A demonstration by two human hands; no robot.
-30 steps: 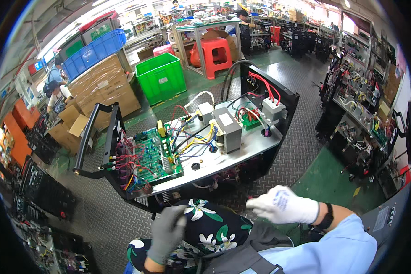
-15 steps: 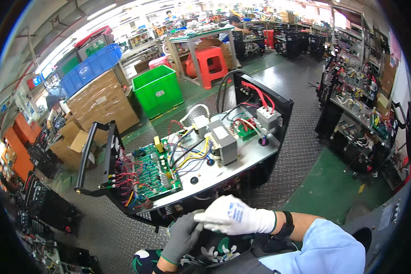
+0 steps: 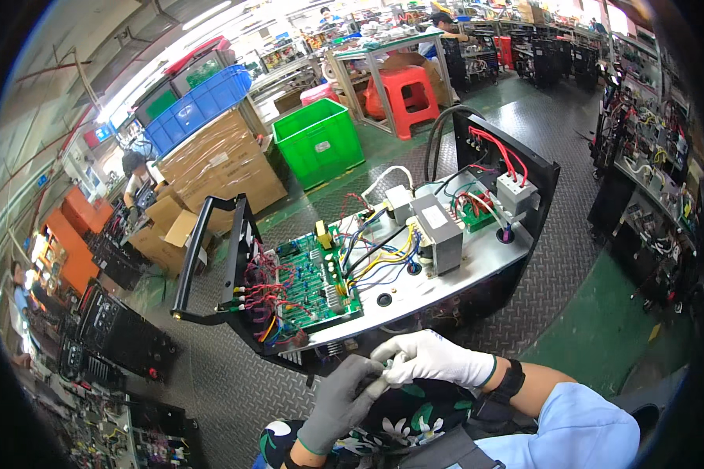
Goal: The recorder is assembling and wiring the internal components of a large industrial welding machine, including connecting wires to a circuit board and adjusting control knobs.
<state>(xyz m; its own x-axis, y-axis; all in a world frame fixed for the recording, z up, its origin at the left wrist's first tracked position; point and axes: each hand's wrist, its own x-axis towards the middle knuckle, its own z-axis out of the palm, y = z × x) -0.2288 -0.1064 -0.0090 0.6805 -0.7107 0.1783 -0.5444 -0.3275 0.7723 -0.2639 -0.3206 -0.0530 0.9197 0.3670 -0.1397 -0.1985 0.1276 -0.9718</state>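
Note:
My left hand, in a grey glove, meets my right hand, in a white glove, above my lap. The fingertips of both are pinched together and touching; anything between them is too small or hidden to make out. Just beyond them stands an open machine chassis with a bare metal deck. On its left part lies a green circuit board with many wires. A grey transformer sits mid-deck, and a grey terminal block with red wires is at the black end panel.
A black handle juts from the chassis's left end. Behind stand a green crate, a red stool and cardboard boxes. Racks of units line the right; black machines stand left. Other people work farther back.
The view has turned left, so the chassis and room appear farther right. My hands remain together; my right fingers are now bent more, pinched against my left fingertips.

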